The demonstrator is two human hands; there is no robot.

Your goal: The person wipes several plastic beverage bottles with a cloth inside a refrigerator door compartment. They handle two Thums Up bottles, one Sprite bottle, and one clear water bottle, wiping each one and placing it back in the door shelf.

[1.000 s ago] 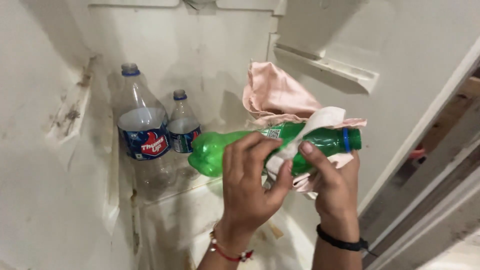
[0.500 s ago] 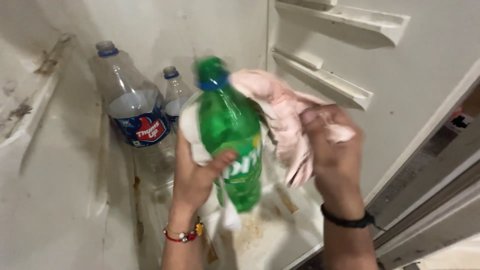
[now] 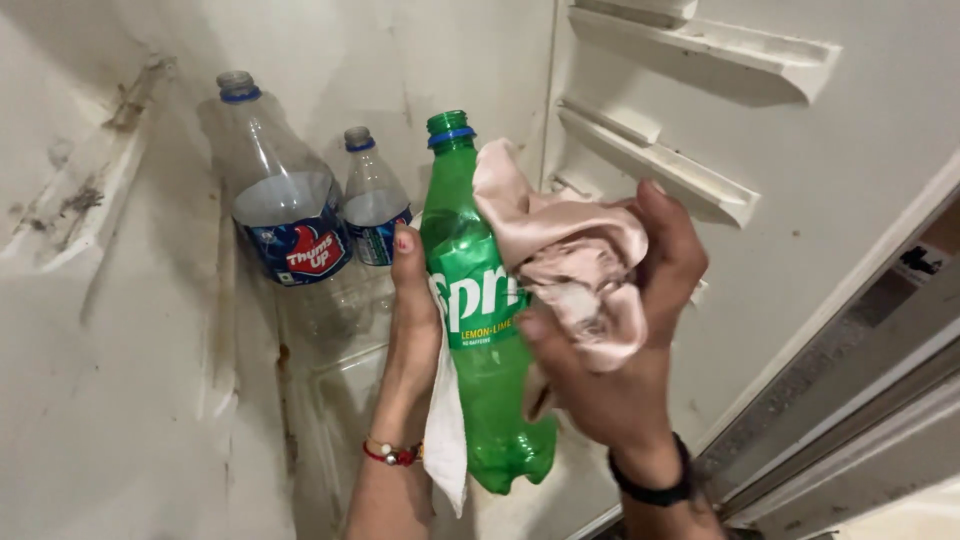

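Note:
My left hand point(image 3: 412, 320) grips an empty green plastic bottle point(image 3: 478, 330) from its left side and holds it upright, cap ring at the top. A white strip of cloth point(image 3: 445, 430) hangs under that hand. My right hand point(image 3: 620, 340) holds a bunched pale pink cloth point(image 3: 560, 250) pressed against the bottle's right side, near its label and shoulder. Both hands are inside an open white fridge.
Two clear plastic bottles stand at the back left of the fridge: a large one point(image 3: 275, 200) and a small one point(image 3: 372, 200). The left wall point(image 3: 100, 250) is stained. White door shelves point(image 3: 660, 170) jut out at the upper right. The door edge point(image 3: 850, 400) runs down the right.
The green bottle went from lying sideways to standing upright. My right hand has brought the pink cloth from beside the bottle onto its right side.

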